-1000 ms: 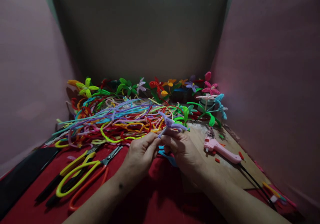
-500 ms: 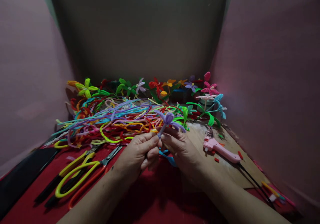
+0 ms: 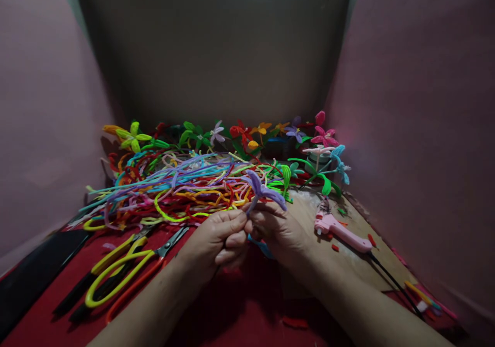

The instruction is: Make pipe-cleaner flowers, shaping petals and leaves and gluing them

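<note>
A purple pipe-cleaner flower (image 3: 257, 184) stands up between my two hands in the middle of the view, its petals spread above my fingers. My left hand (image 3: 226, 236) pinches its fuzzy stem between thumb and forefinger, the other fingers curled. From the other side my right hand (image 3: 273, 228) closes its fingertips on the same stem, just below the petals. The lower end of the stem is hidden by my fingers. Behind the hands lies a heap of coloured pipe cleaners (image 3: 185, 182).
Scissors with yellow and red handles (image 3: 116, 257) and yellow-black pliers (image 3: 96, 269) lie at left, beside a black strip (image 3: 34, 275). A pink glue gun (image 3: 344, 232) rests on a board (image 3: 386, 269) at right. Finished flowers (image 3: 242, 133) line the back. Red cloth (image 3: 240, 316) covers the table.
The purple flower has turned and tilted in my fingers, so its petals point differently. Both hands stay nearly in place. A red scrap now shows on the cloth near my right forearm.
</note>
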The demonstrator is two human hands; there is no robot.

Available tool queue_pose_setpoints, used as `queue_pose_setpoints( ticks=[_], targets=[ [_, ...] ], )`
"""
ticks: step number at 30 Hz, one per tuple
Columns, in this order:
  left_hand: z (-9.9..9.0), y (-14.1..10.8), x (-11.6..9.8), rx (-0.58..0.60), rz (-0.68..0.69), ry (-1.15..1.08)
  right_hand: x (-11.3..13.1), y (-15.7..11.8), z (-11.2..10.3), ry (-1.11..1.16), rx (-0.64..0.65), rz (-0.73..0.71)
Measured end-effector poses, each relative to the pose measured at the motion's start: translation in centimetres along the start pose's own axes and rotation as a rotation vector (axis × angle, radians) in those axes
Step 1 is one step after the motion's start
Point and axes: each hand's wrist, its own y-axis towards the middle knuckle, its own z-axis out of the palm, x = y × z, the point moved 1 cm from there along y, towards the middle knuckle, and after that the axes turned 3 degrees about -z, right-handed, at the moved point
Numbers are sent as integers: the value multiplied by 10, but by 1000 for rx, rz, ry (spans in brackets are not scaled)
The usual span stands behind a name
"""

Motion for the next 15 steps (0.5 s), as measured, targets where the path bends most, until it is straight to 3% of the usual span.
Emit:
queue_pose_setpoints(
  ticks=[3,6,8,11,15],
  targets=[
    [4,-2,0,-197,110,376,1,-1,1,-14,-63,-1],
    [7,-4,2,-439,365,764,1,-2,0,-42,-146,6],
    [6,-5,4,-513,486,899,1,-2,0,-70,-169,-6],
    [6,-5,3,-472,424,851,3,-4,2,-134,-146,-24],
    [7,-7,-4,-367,245,552,7,-6,5,-213,-82,-23]
  ],
)
